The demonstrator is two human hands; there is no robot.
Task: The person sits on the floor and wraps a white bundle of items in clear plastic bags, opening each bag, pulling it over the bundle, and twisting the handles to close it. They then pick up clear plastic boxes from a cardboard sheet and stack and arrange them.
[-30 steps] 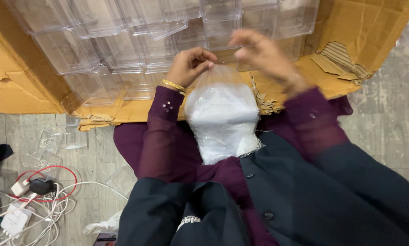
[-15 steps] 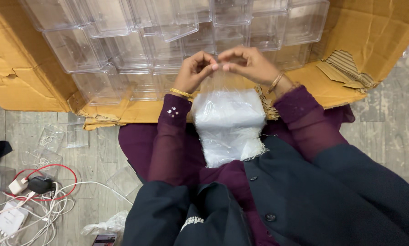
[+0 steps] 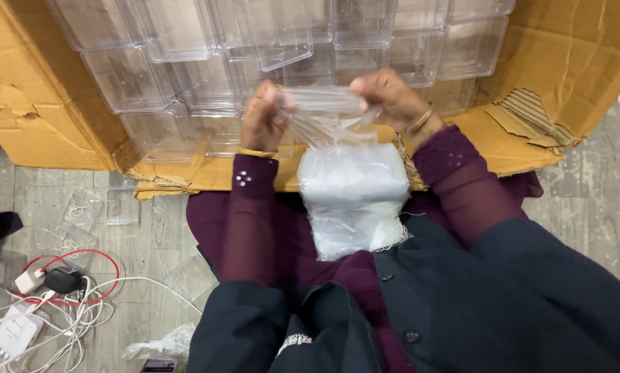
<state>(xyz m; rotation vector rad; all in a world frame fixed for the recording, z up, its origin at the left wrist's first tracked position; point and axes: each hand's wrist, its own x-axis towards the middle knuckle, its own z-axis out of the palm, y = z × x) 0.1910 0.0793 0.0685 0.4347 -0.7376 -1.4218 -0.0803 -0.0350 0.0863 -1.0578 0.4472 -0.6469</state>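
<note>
A clear plastic bag (image 3: 353, 197) full of white stuff rests on my lap. My left hand (image 3: 263, 117) pinches the left side of the bag's open top. On the other side my right hand (image 3: 390, 99) grips the right edge, and the clear film is stretched between the two. Both wrists carry gold bangles, and the sleeves are dark purple.
An open cardboard box (image 3: 40, 103) lies in front of me, packed with several clear plastic containers (image 3: 185, 76). Torn flaps (image 3: 531, 124) spread to the right. On the grey floor at left lie white cables, chargers and a red cord (image 3: 54, 290), plus loose clear lids (image 3: 99, 207).
My hands came together at the bag's top half a second ago and have now drawn apart, pulling the bag's mouth wide.
</note>
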